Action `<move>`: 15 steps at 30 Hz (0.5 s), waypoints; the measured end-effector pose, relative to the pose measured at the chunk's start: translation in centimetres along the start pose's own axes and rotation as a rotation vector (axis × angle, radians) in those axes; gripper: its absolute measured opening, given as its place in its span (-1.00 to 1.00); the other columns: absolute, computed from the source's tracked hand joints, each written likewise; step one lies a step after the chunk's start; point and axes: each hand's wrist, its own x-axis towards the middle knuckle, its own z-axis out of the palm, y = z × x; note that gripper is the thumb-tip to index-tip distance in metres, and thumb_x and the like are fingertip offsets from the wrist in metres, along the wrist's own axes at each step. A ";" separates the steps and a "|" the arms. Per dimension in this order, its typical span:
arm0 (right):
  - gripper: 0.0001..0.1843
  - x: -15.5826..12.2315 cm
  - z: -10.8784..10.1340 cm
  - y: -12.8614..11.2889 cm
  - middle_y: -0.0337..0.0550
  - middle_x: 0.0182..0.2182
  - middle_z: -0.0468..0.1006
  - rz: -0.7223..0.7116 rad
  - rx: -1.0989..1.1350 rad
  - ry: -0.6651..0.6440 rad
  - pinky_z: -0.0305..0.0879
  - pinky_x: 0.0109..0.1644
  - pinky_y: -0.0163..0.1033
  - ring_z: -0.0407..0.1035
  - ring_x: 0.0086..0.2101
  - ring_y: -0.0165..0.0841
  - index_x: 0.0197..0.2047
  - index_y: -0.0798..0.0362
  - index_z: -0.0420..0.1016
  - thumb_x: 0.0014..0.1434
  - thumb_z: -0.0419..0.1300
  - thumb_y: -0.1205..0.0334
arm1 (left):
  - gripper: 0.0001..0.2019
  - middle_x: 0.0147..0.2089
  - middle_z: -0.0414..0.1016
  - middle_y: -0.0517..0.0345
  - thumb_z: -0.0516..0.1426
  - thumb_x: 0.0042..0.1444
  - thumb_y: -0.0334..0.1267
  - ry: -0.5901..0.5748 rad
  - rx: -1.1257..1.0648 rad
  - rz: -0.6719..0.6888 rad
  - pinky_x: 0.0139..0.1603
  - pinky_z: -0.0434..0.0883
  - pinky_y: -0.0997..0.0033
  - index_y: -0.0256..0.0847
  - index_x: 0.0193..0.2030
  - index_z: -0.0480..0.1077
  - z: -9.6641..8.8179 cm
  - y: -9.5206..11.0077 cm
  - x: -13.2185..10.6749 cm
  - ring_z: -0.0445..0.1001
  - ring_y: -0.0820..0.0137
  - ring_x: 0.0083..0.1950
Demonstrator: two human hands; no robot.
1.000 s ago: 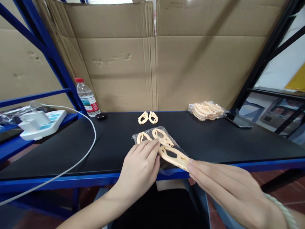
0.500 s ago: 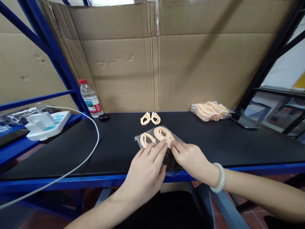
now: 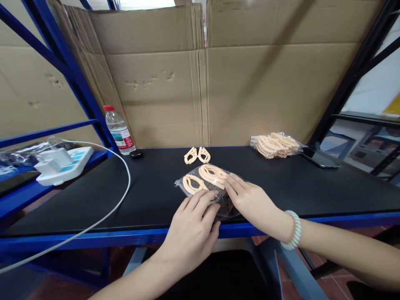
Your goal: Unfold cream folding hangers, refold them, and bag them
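A clear plastic bag (image 3: 218,196) lies near the table's front edge, with cream loop-shaped pieces inside, a left one (image 3: 193,183) and a right one (image 3: 213,174); they look like folded plastic hangers. My left hand (image 3: 193,227) rests on the bag's near left part, its fingers slightly bent and the thumb apart. On the right side, the fingers of my right hand (image 3: 250,200) lie stretched across the bag beside the right loop. Neither hand is wrapped round anything visible. Behind the bag, a pair of small cream loop-shaped pieces (image 3: 204,156) lies on the black tabletop (image 3: 156,191).
Another bag of cream pieces (image 3: 276,145) is at the back right, beside a phone-like flat device (image 3: 320,158). At back left stand a water bottle (image 3: 119,131) and a small black object (image 3: 136,154). A white cable (image 3: 126,183) curves from the power strip (image 3: 70,168). Cardboard (image 3: 162,91) walls the back.
My hands have moved apart; the left has drawn back towards me and the right has shifted slightly right. More of the bag and both loops shows between them.
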 end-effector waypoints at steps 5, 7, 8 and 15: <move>-0.65 0.9 0.1 0.0 0.20 0.05 0.47 -0.311 0.094 0.067 0.26 0.21 -0.10 0.33 0.10 -0.16 0.07 0.38 0.43 0.27 0.03 0.43 | -0.73 -0.02 0.47 -0.08 0.07 0.11 -0.41 0.032 0.047 0.036 -0.09 0.43 0.14 -0.34 -0.04 0.41 -0.4 0.0 -0.1 0.41 0.15 -0.03; -0.61 1.9 0.9 0.1 0.17 0.10 0.42 -0.338 0.142 0.031 0.18 0.26 -0.12 0.24 0.17 -0.21 0.12 0.38 0.38 0.33 -0.09 0.40 | -0.74 -0.10 0.49 -0.07 0.05 0.11 -0.44 0.045 0.061 0.060 -0.15 0.43 0.16 -0.37 -0.06 0.42 -0.4 0.1 0.0 0.42 0.18 -0.10; -0.58 2.5 1.3 0.2 0.16 0.13 0.40 -0.332 0.168 0.002 0.17 0.26 -0.14 0.20 0.20 -0.23 0.15 0.37 0.35 0.35 -0.14 0.39 | -0.74 -0.12 0.49 -0.07 0.05 0.11 -0.45 0.049 0.069 0.065 -0.17 0.43 0.16 -0.37 -0.06 0.42 -0.4 0.1 0.1 0.42 0.18 -0.12; -0.57 4.8 3.2 0.4 0.21 0.19 0.30 -0.303 0.221 -0.174 0.00 0.35 0.00 0.04 0.27 -0.18 0.22 0.36 0.23 0.33 -0.08 0.39 | -0.78 -0.14 0.49 -0.03 0.07 0.13 -0.46 0.049 0.025 0.087 -0.09 0.39 0.16 -0.37 -0.08 0.41 -0.6 -0.2 0.0 0.41 0.22 -0.13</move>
